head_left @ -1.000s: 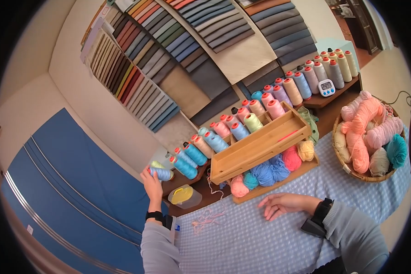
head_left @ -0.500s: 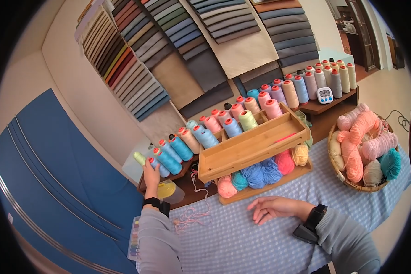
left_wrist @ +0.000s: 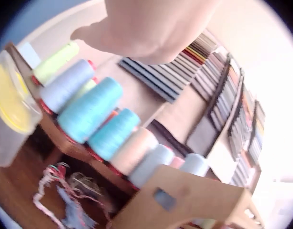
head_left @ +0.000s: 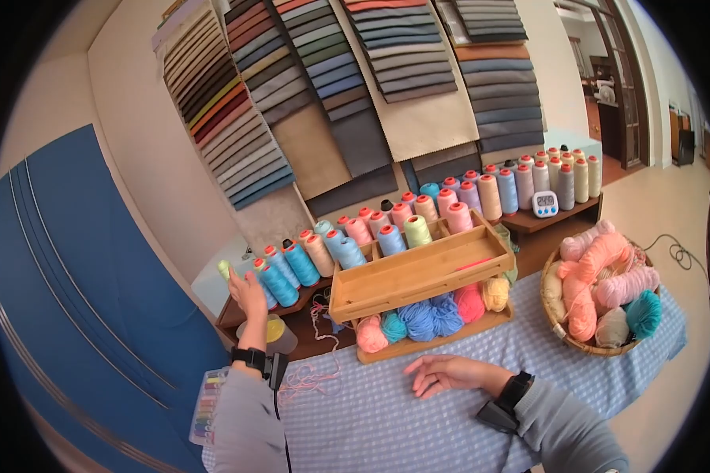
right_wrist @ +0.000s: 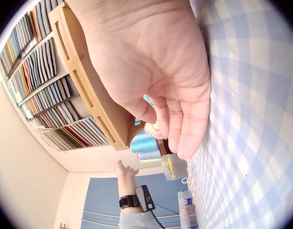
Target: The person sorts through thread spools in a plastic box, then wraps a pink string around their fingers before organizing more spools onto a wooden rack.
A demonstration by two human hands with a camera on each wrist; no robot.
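The left hand (head_left: 250,298) is raised at the left end of the thread shelf, fingers extended and holding nothing that shows. In the left wrist view a light blue spool (left_wrist: 68,86) and a pale green spool (left_wrist: 56,63) stand on the shelf below the hand (left_wrist: 151,28), with a gap between. Turquoise spools (head_left: 278,285) are just right of it. The right hand (head_left: 450,374) rests palm partly up on the checked cloth (head_left: 386,426), fingers loosely bent and empty, in front of the wooden rack (head_left: 418,276); the right wrist view shows that palm (right_wrist: 156,71) close.
A wicker basket (head_left: 592,347) of yarn stands on the right. The rack's lower level holds yarn balls (head_left: 430,318). A yellow-lidded tub (head_left: 279,337), a clear case (head_left: 205,410) and loose pink yarn (head_left: 312,378) lie on the left. A timer (head_left: 544,204) stands on the back shelf.
The left hand carried a light blue spool to the shelf's left end and has let it go, rising off it with fingers extended. The right hand stays on the cloth; the head view has shifted.
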